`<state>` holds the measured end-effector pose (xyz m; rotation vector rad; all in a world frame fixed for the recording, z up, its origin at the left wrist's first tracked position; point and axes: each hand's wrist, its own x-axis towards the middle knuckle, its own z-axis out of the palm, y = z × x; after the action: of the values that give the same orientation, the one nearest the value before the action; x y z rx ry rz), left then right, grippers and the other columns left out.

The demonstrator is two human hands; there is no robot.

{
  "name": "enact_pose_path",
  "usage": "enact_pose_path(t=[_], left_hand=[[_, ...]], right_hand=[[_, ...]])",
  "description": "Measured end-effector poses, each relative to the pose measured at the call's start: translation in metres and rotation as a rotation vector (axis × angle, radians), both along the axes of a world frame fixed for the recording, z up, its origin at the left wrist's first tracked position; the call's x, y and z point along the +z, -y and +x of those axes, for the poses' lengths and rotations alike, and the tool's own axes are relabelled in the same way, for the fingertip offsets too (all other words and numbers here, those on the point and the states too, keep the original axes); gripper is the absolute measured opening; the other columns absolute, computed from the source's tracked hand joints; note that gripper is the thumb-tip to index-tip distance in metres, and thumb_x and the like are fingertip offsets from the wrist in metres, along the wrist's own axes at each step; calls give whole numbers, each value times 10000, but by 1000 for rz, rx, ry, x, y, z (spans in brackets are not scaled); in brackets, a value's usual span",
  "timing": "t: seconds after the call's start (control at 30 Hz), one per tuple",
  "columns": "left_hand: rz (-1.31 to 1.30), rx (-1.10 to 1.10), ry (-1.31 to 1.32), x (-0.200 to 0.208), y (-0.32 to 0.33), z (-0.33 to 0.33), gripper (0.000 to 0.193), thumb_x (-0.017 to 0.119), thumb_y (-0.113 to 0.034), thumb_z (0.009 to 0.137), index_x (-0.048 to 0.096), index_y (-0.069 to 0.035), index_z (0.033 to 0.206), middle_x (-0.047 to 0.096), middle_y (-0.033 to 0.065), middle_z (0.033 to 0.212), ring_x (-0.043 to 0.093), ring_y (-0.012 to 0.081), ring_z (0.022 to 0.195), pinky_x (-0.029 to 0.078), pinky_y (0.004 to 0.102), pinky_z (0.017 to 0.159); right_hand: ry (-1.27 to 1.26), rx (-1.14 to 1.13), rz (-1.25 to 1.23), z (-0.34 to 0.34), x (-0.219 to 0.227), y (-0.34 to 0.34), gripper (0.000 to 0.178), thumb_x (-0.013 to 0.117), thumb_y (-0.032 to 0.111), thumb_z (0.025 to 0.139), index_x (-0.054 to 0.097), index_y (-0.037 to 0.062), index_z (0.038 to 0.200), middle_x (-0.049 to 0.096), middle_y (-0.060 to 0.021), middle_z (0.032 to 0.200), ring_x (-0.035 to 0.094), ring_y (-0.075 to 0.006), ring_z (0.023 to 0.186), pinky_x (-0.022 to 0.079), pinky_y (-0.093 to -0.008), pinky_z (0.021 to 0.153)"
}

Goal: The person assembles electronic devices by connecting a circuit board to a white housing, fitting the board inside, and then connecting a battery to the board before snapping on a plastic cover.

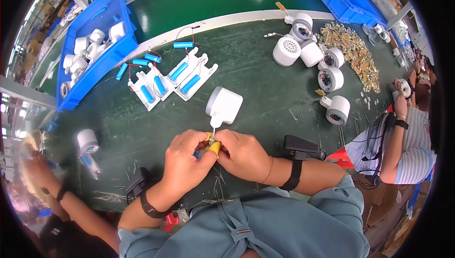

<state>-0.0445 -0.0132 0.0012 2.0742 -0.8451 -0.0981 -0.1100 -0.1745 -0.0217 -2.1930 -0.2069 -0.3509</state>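
A white round fan-like housing (226, 105) lies on the green table in front of me, its short neck pointing toward my hands. A thin lead runs from the neck down to my fingertips. My left hand (186, 156) and my right hand (245, 157) meet there, both closed in a pinch. Yellow coverings (214, 148) show at the fingertips. The small part between the fingers is mostly hidden, and I cannot make out what it is.
White handle shells (192, 75) with blue battery cells lie beyond my hands. Similar white housings (330, 78) and a heap of small circuit boards (353, 52) are at right. A blue bin (128, 45) holds more housings at left. Co-workers' arms (395, 142) flank me.
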Motion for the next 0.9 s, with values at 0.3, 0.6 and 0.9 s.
enact_pose_path(t=[0.3,0.6,0.9], left_hand=[[110,-35,-17,6,-17,25,183,672,0,718,625,-5,894,583,75,730,569,158,631,467,291,600],[94,-45,-21,3,-20,14,153,659,28,708,600,8,849,567,72,719,548,151,590,443,284,558],[77,-54,-64,12,-20,17,171,679,11,699,624,-19,858,591,88,771,561,218,644,459,329,621]], right_hand=[[254,-258,-102,7,30,31,564,756,93,730,485,-14,1212,530,-216,1133,539,-384,1040,461,-437,895],[-156,-144,189,19,13,29,607,656,293,906,430,-27,1370,527,-188,1188,613,-336,934,520,-384,815],[-84,141,258,25,8,60,789,776,184,724,407,-7,1395,480,-186,1207,512,-295,1108,464,-363,922]])
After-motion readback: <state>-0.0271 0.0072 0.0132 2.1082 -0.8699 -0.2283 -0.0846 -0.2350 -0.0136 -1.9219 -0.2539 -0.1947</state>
